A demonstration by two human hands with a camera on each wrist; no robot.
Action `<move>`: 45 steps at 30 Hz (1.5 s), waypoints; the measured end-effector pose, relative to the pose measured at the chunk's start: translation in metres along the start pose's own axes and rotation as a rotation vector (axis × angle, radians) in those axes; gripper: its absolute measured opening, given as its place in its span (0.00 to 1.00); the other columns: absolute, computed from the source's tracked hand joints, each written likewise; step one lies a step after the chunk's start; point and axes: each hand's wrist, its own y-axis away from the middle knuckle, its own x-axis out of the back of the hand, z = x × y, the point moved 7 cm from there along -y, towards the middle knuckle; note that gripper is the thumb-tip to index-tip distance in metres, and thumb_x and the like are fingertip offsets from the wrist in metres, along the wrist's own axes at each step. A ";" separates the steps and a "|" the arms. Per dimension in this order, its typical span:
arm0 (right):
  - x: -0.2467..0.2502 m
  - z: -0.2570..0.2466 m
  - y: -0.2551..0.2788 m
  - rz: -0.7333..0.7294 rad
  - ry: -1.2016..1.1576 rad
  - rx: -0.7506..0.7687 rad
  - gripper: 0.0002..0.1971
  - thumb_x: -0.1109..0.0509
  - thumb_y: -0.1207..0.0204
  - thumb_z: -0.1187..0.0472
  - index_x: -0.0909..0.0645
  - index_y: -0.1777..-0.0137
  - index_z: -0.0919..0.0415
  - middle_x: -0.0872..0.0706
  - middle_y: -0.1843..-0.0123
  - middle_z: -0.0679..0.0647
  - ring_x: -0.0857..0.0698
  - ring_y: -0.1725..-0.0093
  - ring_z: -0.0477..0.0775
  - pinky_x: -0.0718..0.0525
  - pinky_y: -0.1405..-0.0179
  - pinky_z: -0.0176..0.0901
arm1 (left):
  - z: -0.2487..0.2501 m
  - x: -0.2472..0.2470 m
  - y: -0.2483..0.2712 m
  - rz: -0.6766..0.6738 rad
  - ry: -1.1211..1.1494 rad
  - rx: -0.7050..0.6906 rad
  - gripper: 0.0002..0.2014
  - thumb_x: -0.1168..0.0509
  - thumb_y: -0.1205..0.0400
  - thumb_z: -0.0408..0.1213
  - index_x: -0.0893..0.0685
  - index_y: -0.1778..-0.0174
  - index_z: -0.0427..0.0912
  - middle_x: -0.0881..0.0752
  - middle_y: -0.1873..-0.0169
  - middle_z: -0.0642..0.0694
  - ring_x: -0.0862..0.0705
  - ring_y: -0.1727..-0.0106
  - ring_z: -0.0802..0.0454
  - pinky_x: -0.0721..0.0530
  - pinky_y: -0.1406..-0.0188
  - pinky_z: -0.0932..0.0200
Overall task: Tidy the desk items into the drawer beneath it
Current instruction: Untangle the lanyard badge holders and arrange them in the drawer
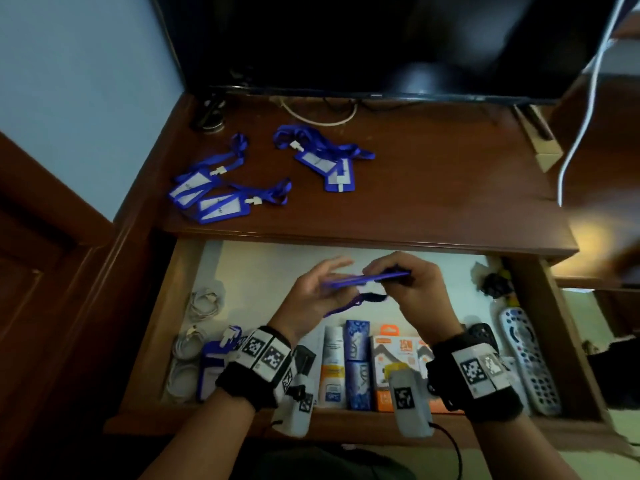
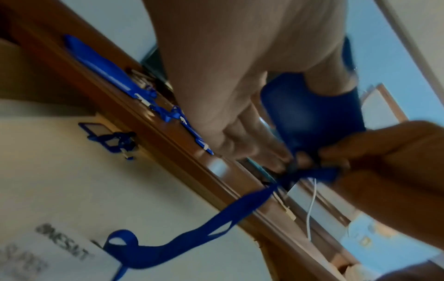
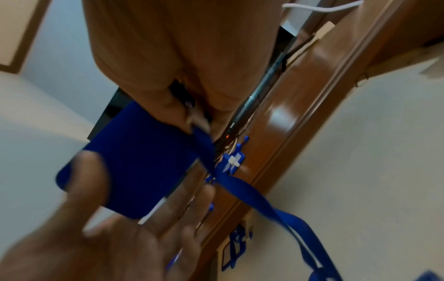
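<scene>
The light, stiff badge holder (image 1: 367,278) is pinched by the left hand (image 1: 317,289), its clip (image 3: 195,121) by the right hand (image 1: 415,289); the limp lanyard (image 2: 250,199) should be gathered.

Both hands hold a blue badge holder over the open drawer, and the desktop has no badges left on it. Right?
Not quite. The head view shows blue lanyard badges lying on the desktop: a left cluster and a middle cluster. The rest stands: left hand and right hand hold a badge holder over the open drawer.
</scene>
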 end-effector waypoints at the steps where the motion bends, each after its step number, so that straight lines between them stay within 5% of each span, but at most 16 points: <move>1: 0.004 0.000 0.002 0.000 0.024 0.015 0.23 0.42 0.39 0.88 0.14 0.61 0.64 0.10 0.57 0.56 0.13 0.53 0.55 0.16 0.53 0.43 | 0.001 -0.008 0.005 -0.027 0.026 0.004 0.27 0.31 0.24 0.46 0.24 0.31 0.41 0.13 0.44 0.34 0.11 0.51 0.50 0.17 0.53 0.65; 4: 0.012 0.002 0.006 0.029 0.038 0.052 0.26 0.46 0.43 0.89 0.17 0.63 0.59 0.12 0.53 0.58 0.14 0.50 0.52 0.18 0.52 0.35 | -0.004 -0.023 0.014 -0.065 0.061 0.044 0.44 0.31 0.38 0.73 0.22 0.32 0.46 0.10 0.49 0.40 0.11 0.57 0.43 0.18 0.52 0.49; 10: 0.012 0.003 0.009 0.010 0.036 0.099 0.21 0.41 0.40 0.86 0.16 0.63 0.61 0.12 0.52 0.59 0.15 0.49 0.50 0.20 0.50 0.33 | -0.009 -0.021 0.017 0.014 0.258 0.050 0.50 0.30 0.41 0.74 0.21 0.35 0.37 0.10 0.49 0.37 0.12 0.60 0.49 0.18 0.63 0.62; 12: 0.012 0.000 0.006 -0.006 0.017 0.090 0.21 0.42 0.39 0.88 0.16 0.61 0.64 0.11 0.54 0.57 0.13 0.49 0.50 0.18 0.48 0.36 | -0.004 -0.017 0.017 0.071 0.344 0.073 0.45 0.36 0.32 0.68 0.22 0.35 0.29 0.10 0.52 0.37 0.11 0.62 0.50 0.17 0.66 0.66; 14: 0.013 -0.009 0.003 -0.001 0.023 0.125 0.22 0.40 0.37 0.88 0.16 0.57 0.64 0.10 0.53 0.56 0.12 0.48 0.51 0.16 0.48 0.39 | 0.000 -0.010 0.017 0.158 0.375 0.093 0.32 0.38 0.24 0.50 0.22 0.35 0.24 0.10 0.54 0.37 0.12 0.64 0.51 0.16 0.68 0.66; 17: 0.016 -0.019 -0.004 0.067 -0.004 0.121 0.15 0.31 0.31 0.82 0.17 0.48 0.66 0.11 0.48 0.55 0.13 0.48 0.48 0.14 0.52 0.37 | 0.005 -0.001 0.019 0.225 0.366 0.099 0.18 0.37 0.22 0.31 0.19 0.37 0.27 0.11 0.49 0.35 0.11 0.53 0.47 0.12 0.56 0.60; 19: 0.015 -0.016 -0.012 0.084 -0.051 -0.004 0.07 0.29 0.26 0.74 0.19 0.50 0.66 0.11 0.57 0.54 0.13 0.60 0.46 0.15 0.63 0.38 | 0.007 0.010 0.021 0.279 0.340 0.107 0.13 0.37 0.20 0.27 0.16 0.41 0.31 0.10 0.51 0.37 0.11 0.54 0.47 0.11 0.56 0.59; 22: -0.001 -0.013 -0.021 -0.020 -0.093 -0.167 0.03 0.29 0.26 0.73 0.19 0.56 0.66 0.17 0.74 0.52 0.23 0.77 0.48 0.27 0.76 0.42 | 0.017 0.038 0.027 0.397 0.186 0.062 0.10 0.36 0.20 0.24 0.14 0.47 0.39 0.09 0.59 0.46 0.11 0.60 0.55 0.13 0.61 0.64; 26: -0.022 -0.038 -0.027 -0.045 -0.302 -0.194 0.05 0.32 0.25 0.76 0.21 0.55 0.67 0.20 0.67 0.62 0.30 0.77 0.49 0.37 0.77 0.41 | 0.036 0.081 0.036 0.533 -0.094 -0.017 0.10 0.32 0.21 0.26 0.13 0.52 0.47 0.10 0.60 0.51 0.11 0.61 0.58 0.15 0.62 0.65; 29: -0.045 -0.056 -0.031 -0.038 -0.386 -0.175 0.07 0.37 0.22 0.76 0.23 0.53 0.64 0.25 0.71 0.56 0.36 0.77 0.47 0.42 0.78 0.38 | 0.047 0.104 0.041 0.599 -0.086 -0.063 0.10 0.32 0.21 0.27 0.14 0.51 0.47 0.10 0.56 0.48 0.12 0.54 0.53 0.15 0.54 0.59; 34: -0.086 -0.073 -0.024 0.039 -0.387 -0.140 0.07 0.36 0.19 0.67 0.27 0.43 0.63 0.27 0.72 0.45 0.35 0.78 0.43 0.37 0.79 0.36 | 0.066 0.118 0.042 0.684 0.097 -0.123 0.10 0.35 0.19 0.25 0.17 0.53 0.47 0.13 0.56 0.48 0.15 0.56 0.53 0.17 0.57 0.58; 36: -0.105 -0.083 -0.018 0.025 -0.331 -0.064 0.06 0.35 0.18 0.65 0.24 0.44 0.64 0.20 0.66 0.45 0.24 0.73 0.42 0.26 0.73 0.36 | 0.065 0.114 0.040 0.696 0.196 -0.117 0.12 0.38 0.19 0.23 0.17 0.53 0.46 0.12 0.54 0.44 0.14 0.53 0.47 0.16 0.54 0.54; 38: -0.115 -0.086 -0.014 0.042 -0.183 0.007 0.09 0.35 0.17 0.61 0.22 0.40 0.61 0.13 0.54 0.50 0.14 0.58 0.46 0.15 0.60 0.44 | 0.057 0.103 0.040 0.694 0.273 -0.078 0.12 0.39 0.18 0.24 0.16 0.48 0.44 0.12 0.49 0.40 0.14 0.48 0.42 0.14 0.50 0.49; 40: -0.115 -0.088 -0.012 0.073 0.076 0.066 0.10 0.37 0.17 0.56 0.23 0.41 0.59 0.12 0.55 0.54 0.14 0.58 0.54 0.16 0.59 0.59 | 0.049 0.089 0.042 0.643 0.331 -0.033 0.11 0.40 0.16 0.27 0.18 0.41 0.41 0.13 0.45 0.38 0.15 0.44 0.39 0.15 0.46 0.44; 45: -0.094 -0.090 -0.014 -0.002 0.311 0.111 0.11 0.38 0.16 0.55 0.24 0.43 0.64 0.13 0.56 0.59 0.15 0.60 0.62 0.18 0.62 0.64 | 0.056 0.076 0.044 0.470 0.156 0.022 0.10 0.38 0.18 0.26 0.20 0.43 0.40 0.14 0.49 0.42 0.16 0.50 0.48 0.18 0.60 0.63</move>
